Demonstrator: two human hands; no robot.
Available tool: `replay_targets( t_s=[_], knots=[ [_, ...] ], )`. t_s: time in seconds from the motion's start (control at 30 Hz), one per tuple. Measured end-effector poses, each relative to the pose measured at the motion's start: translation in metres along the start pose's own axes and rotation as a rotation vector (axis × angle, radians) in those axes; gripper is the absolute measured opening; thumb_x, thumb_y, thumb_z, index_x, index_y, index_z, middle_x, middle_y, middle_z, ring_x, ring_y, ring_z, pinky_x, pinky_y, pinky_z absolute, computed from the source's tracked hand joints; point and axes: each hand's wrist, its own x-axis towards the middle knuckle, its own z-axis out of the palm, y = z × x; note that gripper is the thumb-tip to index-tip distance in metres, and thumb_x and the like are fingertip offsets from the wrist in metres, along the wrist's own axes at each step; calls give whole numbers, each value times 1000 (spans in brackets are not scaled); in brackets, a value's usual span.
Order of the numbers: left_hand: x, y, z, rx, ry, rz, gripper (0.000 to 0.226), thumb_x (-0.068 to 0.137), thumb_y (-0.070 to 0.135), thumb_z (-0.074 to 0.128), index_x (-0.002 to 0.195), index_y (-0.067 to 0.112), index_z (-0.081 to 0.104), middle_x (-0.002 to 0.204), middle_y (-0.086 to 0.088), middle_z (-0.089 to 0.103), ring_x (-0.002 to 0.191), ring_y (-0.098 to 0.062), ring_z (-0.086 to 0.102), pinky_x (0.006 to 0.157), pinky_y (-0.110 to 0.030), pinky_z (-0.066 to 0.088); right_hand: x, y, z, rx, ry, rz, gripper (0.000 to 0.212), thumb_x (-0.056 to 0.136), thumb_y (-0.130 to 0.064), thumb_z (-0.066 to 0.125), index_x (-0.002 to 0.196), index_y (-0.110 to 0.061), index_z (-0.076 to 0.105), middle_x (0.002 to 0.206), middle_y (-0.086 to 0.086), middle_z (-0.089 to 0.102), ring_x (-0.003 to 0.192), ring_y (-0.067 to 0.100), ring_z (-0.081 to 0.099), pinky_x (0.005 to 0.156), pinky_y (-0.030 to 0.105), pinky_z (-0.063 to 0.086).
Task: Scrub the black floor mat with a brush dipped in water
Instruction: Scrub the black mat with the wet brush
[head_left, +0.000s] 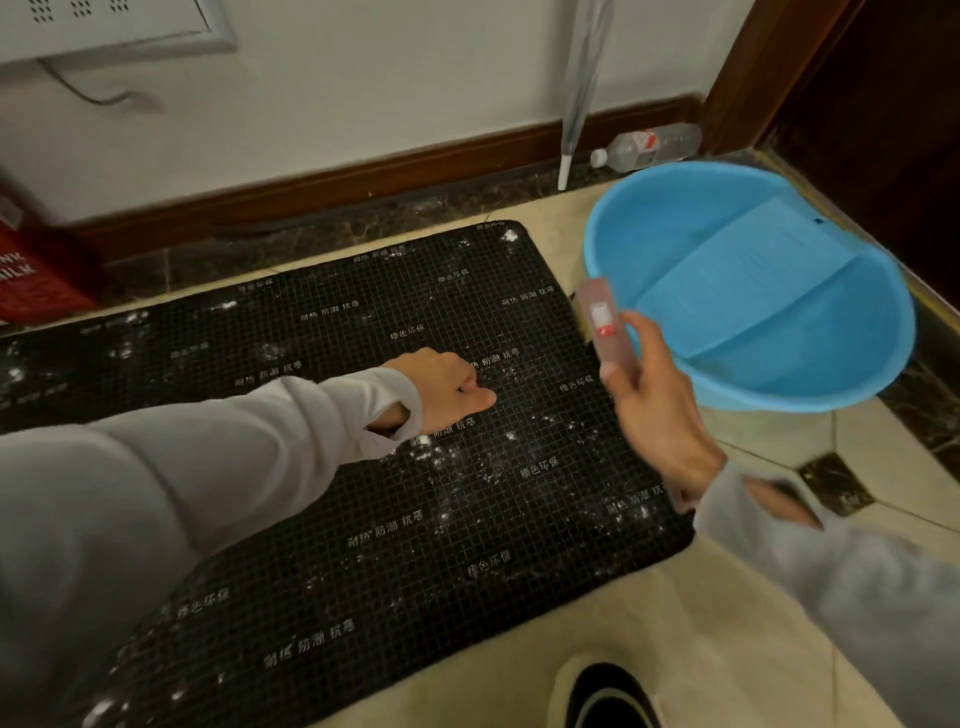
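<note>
The black floor mat (332, 467) lies flat on the tiled floor, gridded, printed with white characters and speckled with wet white spots. My left hand (447, 387) rests on the mat's middle with its fingers curled under and nothing visible in it. My right hand (649, 410) hovers over the mat's right edge and grips the translucent pinkish brush (605, 325) by its lower end, the brush pointing up and away toward the blue basin (748, 280). The basin stands right of the mat; I cannot tell how much water it holds.
A white wall with a brown skirting board (363, 182) runs behind the mat. A folded umbrella (576, 104) leans there beside a lying plastic bottle (647, 145). A red carton (36, 270) stands at far left. A dark wooden door frame (769, 67) rises at right. My shoe (608, 696) shows at the bottom.
</note>
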Motion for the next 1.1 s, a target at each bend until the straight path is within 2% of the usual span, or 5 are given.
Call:
replay_targets(
  t_s=[0.2,0.37,0.73,0.87,1.1],
  knots=[
    [0,19,65,26,-102,72,45,98,53,44,94,16,69,88,-1,70,77,-19,68,72,-35,56,-83,75,35,-189,-246,4,53,100,-15,50,149,-23,31,95,-2,63,66,4,59,55,12,43],
    [-1,42,106,35,-178,164,42,98,51,44,95,16,67,96,-1,71,82,-21,67,80,-40,56,-111,105,41,-395,-336,-51,55,102,-28,41,152,-32,21,116,7,59,89,20,59,73,37,51],
    [-24,57,148,204,-51,342,36,103,38,37,129,17,50,86,-3,63,69,-22,58,72,-39,53,-137,119,37,-551,-338,-148,59,100,-33,35,150,-36,4,111,4,52,64,21,56,57,33,48],
    [-26,63,154,217,-37,368,42,103,36,37,140,16,43,73,2,53,63,-20,54,62,-34,44,-143,132,28,-566,-279,-27,53,98,-29,46,146,-18,26,120,10,63,72,29,66,61,35,50],
    [-24,51,161,192,-83,301,36,103,36,39,125,13,58,66,8,51,59,-12,54,63,-31,50,-114,151,-11,-660,-143,151,21,97,-23,49,113,-10,49,82,6,64,60,22,53,53,28,38]
  ],
)
